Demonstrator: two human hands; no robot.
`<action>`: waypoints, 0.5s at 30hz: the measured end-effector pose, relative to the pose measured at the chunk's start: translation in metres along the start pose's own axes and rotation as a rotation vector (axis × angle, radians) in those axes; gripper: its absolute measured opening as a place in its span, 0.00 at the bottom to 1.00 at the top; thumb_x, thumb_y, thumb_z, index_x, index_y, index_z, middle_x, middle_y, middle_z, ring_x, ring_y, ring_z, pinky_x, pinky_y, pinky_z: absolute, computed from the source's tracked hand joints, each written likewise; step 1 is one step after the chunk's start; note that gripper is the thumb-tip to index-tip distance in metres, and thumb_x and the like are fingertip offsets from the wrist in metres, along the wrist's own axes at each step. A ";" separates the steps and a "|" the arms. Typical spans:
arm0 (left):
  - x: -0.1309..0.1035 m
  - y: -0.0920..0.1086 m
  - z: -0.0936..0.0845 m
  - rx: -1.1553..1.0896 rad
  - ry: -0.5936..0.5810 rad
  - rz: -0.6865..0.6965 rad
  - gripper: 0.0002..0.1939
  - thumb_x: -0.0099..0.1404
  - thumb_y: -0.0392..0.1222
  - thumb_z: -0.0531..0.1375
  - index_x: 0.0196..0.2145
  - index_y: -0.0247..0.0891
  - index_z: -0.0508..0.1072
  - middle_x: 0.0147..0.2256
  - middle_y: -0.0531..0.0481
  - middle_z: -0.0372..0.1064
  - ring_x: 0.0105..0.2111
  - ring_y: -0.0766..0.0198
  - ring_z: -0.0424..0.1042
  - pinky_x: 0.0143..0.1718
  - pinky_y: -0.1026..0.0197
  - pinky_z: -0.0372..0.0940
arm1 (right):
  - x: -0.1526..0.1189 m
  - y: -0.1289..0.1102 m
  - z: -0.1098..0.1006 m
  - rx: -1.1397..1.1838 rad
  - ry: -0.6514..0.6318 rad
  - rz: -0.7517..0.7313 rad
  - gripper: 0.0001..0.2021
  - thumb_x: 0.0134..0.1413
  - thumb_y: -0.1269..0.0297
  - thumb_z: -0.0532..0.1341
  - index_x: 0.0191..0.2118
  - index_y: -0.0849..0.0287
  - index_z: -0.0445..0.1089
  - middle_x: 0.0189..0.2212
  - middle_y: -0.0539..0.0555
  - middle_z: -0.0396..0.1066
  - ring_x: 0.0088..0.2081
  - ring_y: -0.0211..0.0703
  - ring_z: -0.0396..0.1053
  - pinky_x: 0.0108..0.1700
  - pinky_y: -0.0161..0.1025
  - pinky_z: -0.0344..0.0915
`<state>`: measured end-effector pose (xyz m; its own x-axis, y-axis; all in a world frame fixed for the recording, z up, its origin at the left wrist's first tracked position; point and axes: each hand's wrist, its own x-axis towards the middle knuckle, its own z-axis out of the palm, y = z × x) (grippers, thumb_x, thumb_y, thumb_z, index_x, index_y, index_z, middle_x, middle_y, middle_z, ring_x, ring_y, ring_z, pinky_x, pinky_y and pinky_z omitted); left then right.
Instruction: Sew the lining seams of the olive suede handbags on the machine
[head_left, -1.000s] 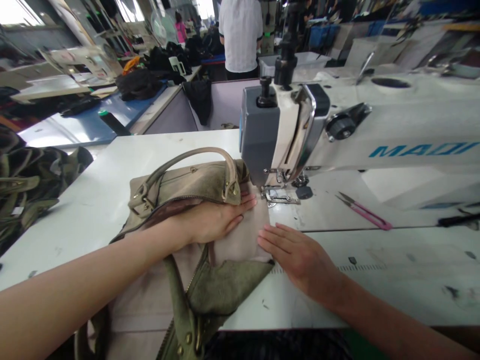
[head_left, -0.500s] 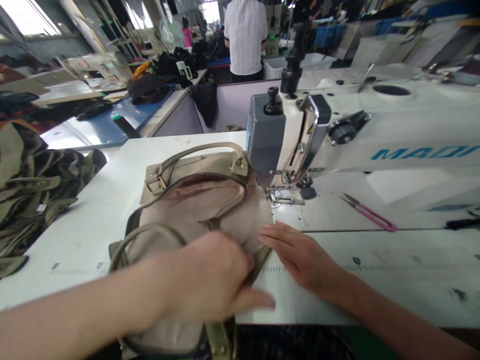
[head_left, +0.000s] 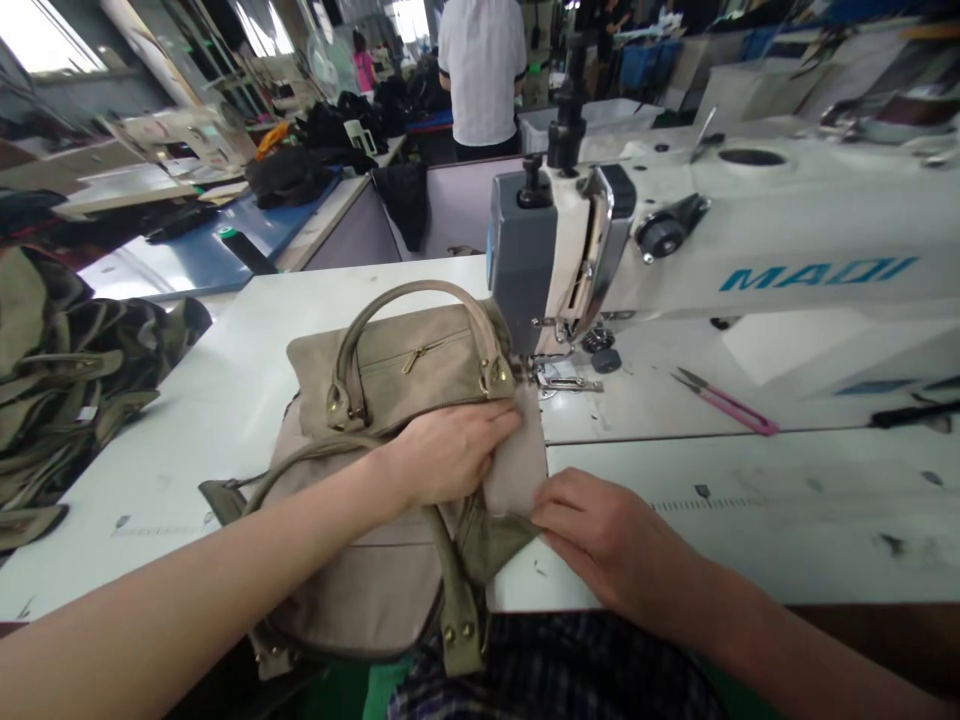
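Observation:
A khaki handbag [head_left: 390, 370] lies on the white sewing table, its pinkish-beige lining [head_left: 367, 590] turned out toward me. My left hand [head_left: 454, 450] rests flat across it, fingers stretched toward the needle area, just below the zipper edge. At the bag's right edge, my right hand [head_left: 589, 515] pinches the fabric between thumb and fingers. The fabric's far right edge reaches the presser foot [head_left: 551, 380] of the sewing machine [head_left: 675, 240]. One rolled handle stands up at the back; another strap [head_left: 457, 600] hangs over the table's front edge.
Pink-handled thread snips [head_left: 727, 402] lie right of the needle. Camouflage pieces [head_left: 82, 370] are heaped at the left. A black thread cone [head_left: 247, 250] lies on the blue table behind. A person in a white shirt [head_left: 484, 75] stands further back.
My left hand has moved away from me onto the bag near the presser foot. The bag's back panel and handle now stand higher and more visible. My right hand has shifted slightly nearer me.

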<state>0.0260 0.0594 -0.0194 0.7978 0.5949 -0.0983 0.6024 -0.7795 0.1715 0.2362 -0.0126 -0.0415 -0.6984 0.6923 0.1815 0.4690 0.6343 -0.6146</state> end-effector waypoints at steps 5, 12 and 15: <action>-0.009 0.010 -0.002 -0.004 0.028 -0.030 0.21 0.63 0.31 0.51 0.54 0.29 0.64 0.56 0.38 0.64 0.53 0.56 0.69 0.53 0.57 0.67 | -0.009 0.007 -0.005 0.033 0.039 -0.081 0.13 0.60 0.80 0.51 0.36 0.65 0.72 0.33 0.59 0.70 0.37 0.48 0.68 0.38 0.41 0.68; -0.002 -0.001 -0.007 -0.049 0.020 0.012 0.20 0.66 0.32 0.52 0.55 0.34 0.65 0.56 0.41 0.64 0.51 0.58 0.70 0.51 0.59 0.67 | -0.007 0.031 -0.012 0.083 0.093 -0.171 0.13 0.64 0.76 0.52 0.44 0.62 0.73 0.37 0.59 0.73 0.40 0.45 0.71 0.40 0.39 0.71; 0.003 -0.006 -0.019 -0.034 0.001 0.037 0.15 0.70 0.35 0.50 0.51 0.34 0.69 0.50 0.44 0.70 0.49 0.61 0.71 0.53 0.59 0.65 | 0.000 0.042 -0.008 0.024 0.151 -0.195 0.13 0.64 0.76 0.53 0.44 0.61 0.74 0.38 0.58 0.74 0.41 0.45 0.72 0.42 0.39 0.72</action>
<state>0.0238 0.0697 -0.0019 0.8196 0.5657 -0.0905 0.5711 -0.7942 0.2078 0.2602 0.0169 -0.0611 -0.6848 0.6021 0.4105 0.3188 0.7541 -0.5741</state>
